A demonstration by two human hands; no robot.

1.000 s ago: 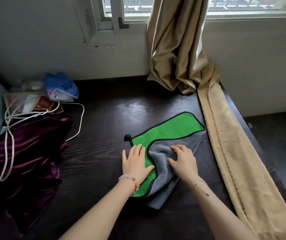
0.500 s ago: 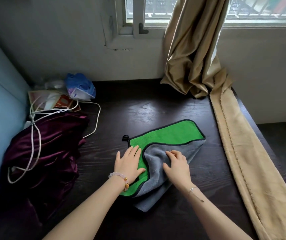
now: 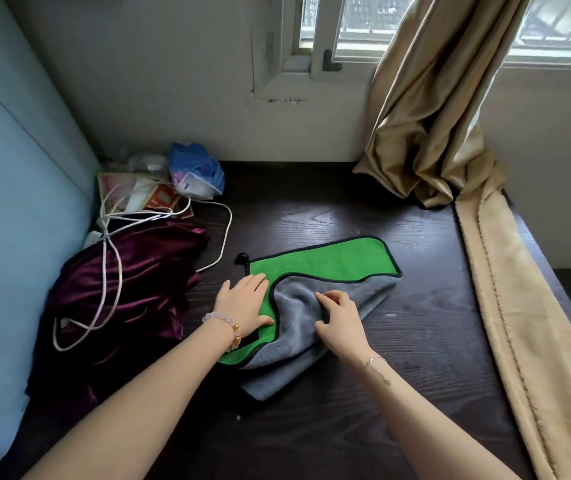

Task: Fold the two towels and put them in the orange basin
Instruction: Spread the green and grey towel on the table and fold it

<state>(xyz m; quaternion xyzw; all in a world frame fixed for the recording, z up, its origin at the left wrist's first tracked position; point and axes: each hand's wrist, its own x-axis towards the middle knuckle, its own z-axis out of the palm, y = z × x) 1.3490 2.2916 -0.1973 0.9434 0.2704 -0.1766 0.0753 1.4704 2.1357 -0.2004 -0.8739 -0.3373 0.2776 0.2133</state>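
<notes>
Pressing flat on the green face of the towel [image 3: 325, 263], the left hand [image 3: 247, 301] is seen with its fingers straight and close together; nothing is gripped by it. The right hand [image 3: 341, 318] is laid on the grey face that is turned back over the green, just right of the left thumb. Its fingers [image 3: 322, 296] are bent, with the tips set into the soft fabric and the thumb spread towards the wrist; whether a fold is pinched between them cannot be told.

The towel is spread on the dark wooden table [image 3: 426, 341], half folded. A green band runs away to the right beyond both sets of fingertips, and a grey corner lies back between the two forearms. A small black loop [image 3: 241, 258] is found at the towel's corner, just beyond the left fingertips.

A bead bracelet [image 3: 223, 327] is worn on the left wrist and a thin chain [image 3: 375, 367] on the right. Well left of the left hand a purple cloth [image 3: 131, 292] is heaped, crossed by a white cable [image 3: 110, 258], with a blue bag [image 3: 195, 171] farther off by the wall. Right of the right hand, well apart, a beige curtain [image 3: 519, 341] is draped along the table's edge.
</notes>
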